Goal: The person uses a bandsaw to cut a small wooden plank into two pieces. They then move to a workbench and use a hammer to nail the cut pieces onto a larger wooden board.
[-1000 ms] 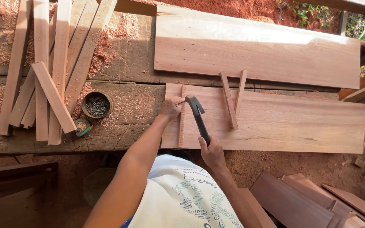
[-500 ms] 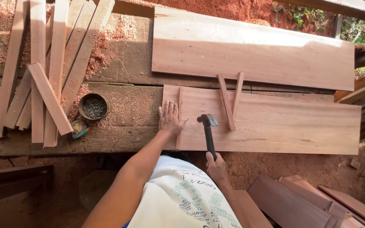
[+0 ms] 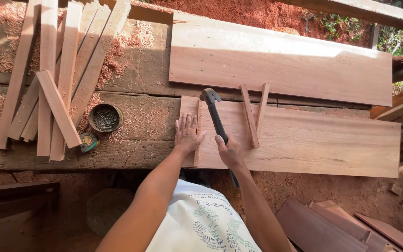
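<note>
My left hand [image 3: 186, 133] lies flat, fingers apart, on the left end of a reddish wooden board [image 3: 313, 140], beside a thin strip [image 3: 198, 130] standing along that end. My right hand [image 3: 229, 151] grips the dark handle of a claw hammer [image 3: 213, 112]. Its head is over the far left corner of the board, above the strip's top end. Two short thin slats [image 3: 253, 114] lie loose on the board just right of the hammer.
A wider board [image 3: 281, 60] lies behind. Several long slats [image 3: 57, 79] are piled at the left on the sawdust-covered bench [image 3: 141, 126]. A round tin of nails [image 3: 105, 118] and a small tape measure [image 3: 87, 141] sit beside them. Offcuts [image 3: 332, 224] lie on the ground at right.
The hammer, raised half a second ago near the board's middle front, has swung forward so its head is over the strip's far end. My left hand stays pressed flat at the board's left end.
</note>
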